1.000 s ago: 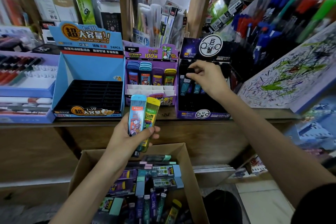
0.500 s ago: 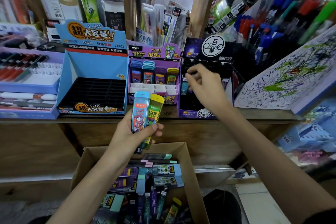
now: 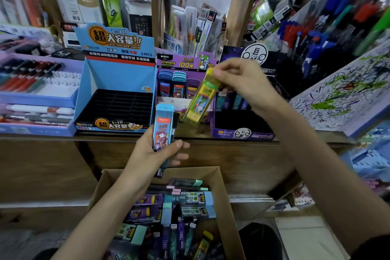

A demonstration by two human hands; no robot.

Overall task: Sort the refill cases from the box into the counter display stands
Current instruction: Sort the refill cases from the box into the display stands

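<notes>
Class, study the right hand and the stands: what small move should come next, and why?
Probably lower the yellow case into the purple stand. The right hand pinches it by its cap, tilted, just in front of that stand, whose back row holds similar cases. The left hand holds a blue case.

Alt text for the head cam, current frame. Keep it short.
A person's right hand pinches the top of a yellow refill case, tilted in front of the purple display stand on a shop counter. The left hand grips a blue refill case upright above an open cardboard box of mixed cases.
</notes>
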